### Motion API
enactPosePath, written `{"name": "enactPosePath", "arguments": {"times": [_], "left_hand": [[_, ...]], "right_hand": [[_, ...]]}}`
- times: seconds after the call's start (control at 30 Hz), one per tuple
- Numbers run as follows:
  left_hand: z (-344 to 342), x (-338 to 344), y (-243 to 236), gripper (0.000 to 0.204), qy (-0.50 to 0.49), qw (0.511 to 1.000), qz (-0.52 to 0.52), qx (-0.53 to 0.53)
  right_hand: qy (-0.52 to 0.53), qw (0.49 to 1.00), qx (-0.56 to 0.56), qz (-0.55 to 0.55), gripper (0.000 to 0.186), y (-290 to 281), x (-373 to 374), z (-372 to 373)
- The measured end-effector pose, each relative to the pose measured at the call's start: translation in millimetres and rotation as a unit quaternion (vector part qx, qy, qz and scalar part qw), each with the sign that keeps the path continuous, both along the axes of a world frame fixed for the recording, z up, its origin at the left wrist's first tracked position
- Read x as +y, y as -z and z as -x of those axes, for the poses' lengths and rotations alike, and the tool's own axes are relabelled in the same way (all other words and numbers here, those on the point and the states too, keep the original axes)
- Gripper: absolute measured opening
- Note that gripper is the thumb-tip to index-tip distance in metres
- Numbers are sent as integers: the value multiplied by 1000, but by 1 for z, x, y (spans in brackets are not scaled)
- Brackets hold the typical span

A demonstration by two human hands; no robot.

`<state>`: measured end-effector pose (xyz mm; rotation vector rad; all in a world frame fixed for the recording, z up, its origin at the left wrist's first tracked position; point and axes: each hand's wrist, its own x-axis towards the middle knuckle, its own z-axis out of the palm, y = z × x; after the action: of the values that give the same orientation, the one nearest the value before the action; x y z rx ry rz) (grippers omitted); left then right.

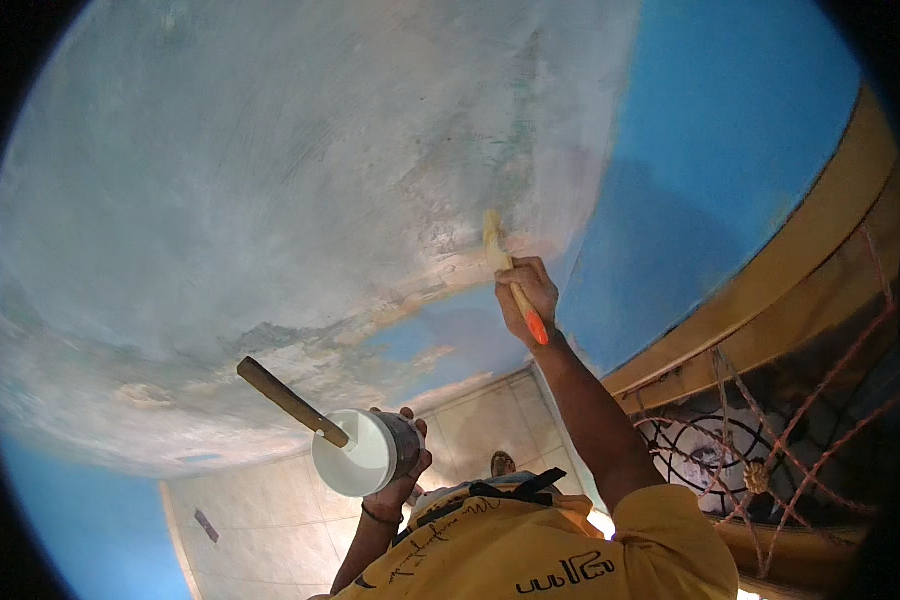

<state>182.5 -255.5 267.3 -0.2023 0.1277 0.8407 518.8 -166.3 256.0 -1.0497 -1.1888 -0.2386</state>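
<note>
My right hand [527, 300] is closed around the handle of a paintbrush [497, 243] with an orange handle end. The bristles meet the wall [300, 190], or come very close to it, where grey-white covers patchy peach and blue. Lower down, my left hand [407, 470] grips a tub [365, 455] of white paint from its right side; most of those fingers are hidden behind it. A flat wooden stick [288, 400] stands tilted in the tub, its upper end sticking out to the upper left.
Bright blue wall [670, 230] lies to the right, bordered by a curved tan wooden edge [760, 290]. Knotted rope netting [770, 460] hangs at the lower right, in front of a dark round metal grille. Below me is a tiled floor [280, 520] with a small dark strip on it.
</note>
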Motion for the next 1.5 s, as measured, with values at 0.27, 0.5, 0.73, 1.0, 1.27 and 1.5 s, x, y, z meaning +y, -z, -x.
{"name": "enactPosePath", "arguments": {"times": [0.27, 0.5, 0.73, 1.0, 1.27, 1.5], "left_hand": [[11, 1, 12, 50, -2, 999, 6, 37], [14, 14, 21, 50, 26, 1000, -5, 9], [32, 14, 36, 53, 15, 999, -5, 36], [46, 14, 50, 52, 4, 998, -3, 56], [51, 22, 66, 55, 13, 998, -16, 61], [52, 19, 62, 65, 3, 999, -21, 35]], "right_hand": [[54, 995, -77, 14, 7, -66, -14, -108], [-48, 980, 166, 96, 19, 55, 56, -39], [-357, 928, -35, 101, 20, -57, 30, 1], [165, 970, -78, -159, 9, -179, 23, -101], [-237, 917, -318, -39, 33, -107, 65, 125], [145, 977, -28, -156, 11, -159, -1, -109]]}}
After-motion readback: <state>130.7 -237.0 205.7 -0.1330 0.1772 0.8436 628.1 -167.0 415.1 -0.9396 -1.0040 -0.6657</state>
